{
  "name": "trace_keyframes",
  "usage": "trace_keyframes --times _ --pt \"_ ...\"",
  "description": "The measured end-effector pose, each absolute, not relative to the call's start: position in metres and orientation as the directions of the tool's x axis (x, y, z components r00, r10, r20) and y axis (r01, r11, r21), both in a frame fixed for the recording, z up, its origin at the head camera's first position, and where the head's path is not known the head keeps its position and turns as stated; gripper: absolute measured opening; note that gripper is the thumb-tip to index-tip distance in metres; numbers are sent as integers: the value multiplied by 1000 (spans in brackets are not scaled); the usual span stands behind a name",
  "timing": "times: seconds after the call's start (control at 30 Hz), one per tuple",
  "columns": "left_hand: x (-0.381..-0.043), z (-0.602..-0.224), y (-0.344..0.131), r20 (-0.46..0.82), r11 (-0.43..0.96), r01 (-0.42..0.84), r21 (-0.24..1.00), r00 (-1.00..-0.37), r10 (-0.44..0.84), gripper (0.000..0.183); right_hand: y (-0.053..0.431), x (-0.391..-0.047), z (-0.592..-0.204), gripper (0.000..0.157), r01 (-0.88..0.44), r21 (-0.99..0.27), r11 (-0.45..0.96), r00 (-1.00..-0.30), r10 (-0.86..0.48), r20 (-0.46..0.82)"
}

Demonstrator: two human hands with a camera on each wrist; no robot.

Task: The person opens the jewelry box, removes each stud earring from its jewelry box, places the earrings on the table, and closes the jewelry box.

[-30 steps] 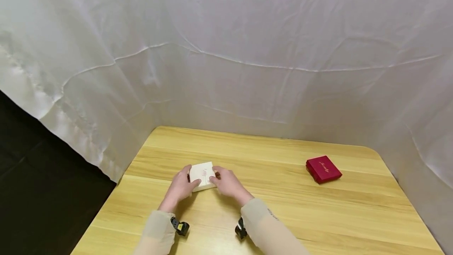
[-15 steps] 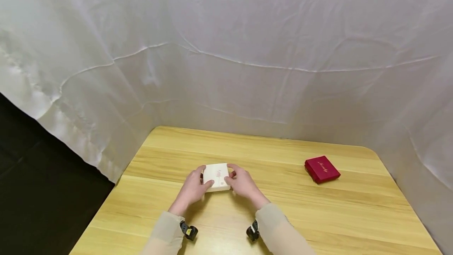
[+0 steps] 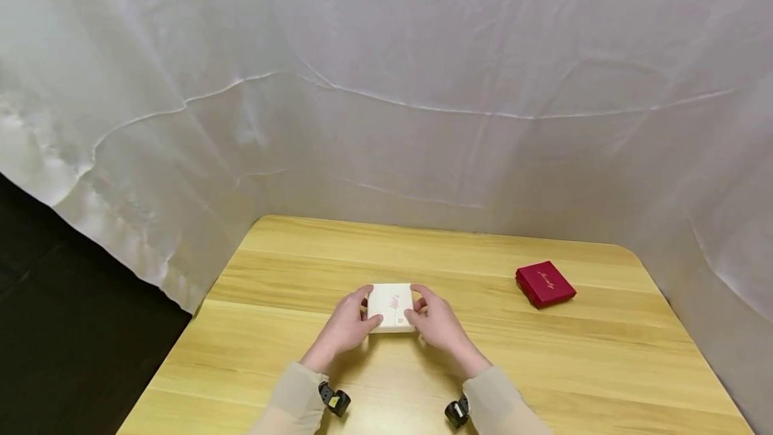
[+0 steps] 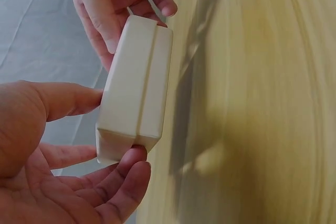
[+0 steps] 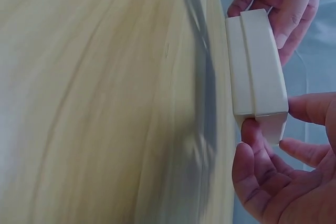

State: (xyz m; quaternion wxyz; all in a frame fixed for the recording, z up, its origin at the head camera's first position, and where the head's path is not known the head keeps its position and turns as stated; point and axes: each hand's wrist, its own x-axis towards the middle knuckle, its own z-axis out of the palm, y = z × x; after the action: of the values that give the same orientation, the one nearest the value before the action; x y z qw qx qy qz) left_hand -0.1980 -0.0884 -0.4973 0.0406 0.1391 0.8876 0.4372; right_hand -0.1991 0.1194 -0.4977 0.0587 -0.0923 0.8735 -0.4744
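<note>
A small white lidded box (image 3: 389,306) with a faint pink flower print on top is held level between both hands, in front of the body. My left hand (image 3: 347,324) grips its left side, thumb on the near top edge and fingers along the side and under it. On the opposite side my right hand (image 3: 439,322) grips it the same way. Both wrist views show the box (image 4: 134,82) raised off the table, its lid seam running along the side. The box (image 5: 260,66) appears closed.
A dark red box (image 3: 545,284) with gold lettering lies on the right part of the wooden table (image 3: 272,354). White cloth (image 3: 386,153) hangs behind the table and on both sides. Dark fabric (image 3: 72,327) shows at the lower left.
Both hands have carried the white box to the right, toward the middle of the table, and turned it squarer to the body. The red box stays in its place.
</note>
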Motion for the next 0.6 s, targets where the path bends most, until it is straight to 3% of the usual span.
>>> trace_keyframes --times 0.6 --pt "-183 -506 -66 27 539 243 807 -925 378 64 146 -176 -507 51 -61 -811 582 -987 -157 -39"
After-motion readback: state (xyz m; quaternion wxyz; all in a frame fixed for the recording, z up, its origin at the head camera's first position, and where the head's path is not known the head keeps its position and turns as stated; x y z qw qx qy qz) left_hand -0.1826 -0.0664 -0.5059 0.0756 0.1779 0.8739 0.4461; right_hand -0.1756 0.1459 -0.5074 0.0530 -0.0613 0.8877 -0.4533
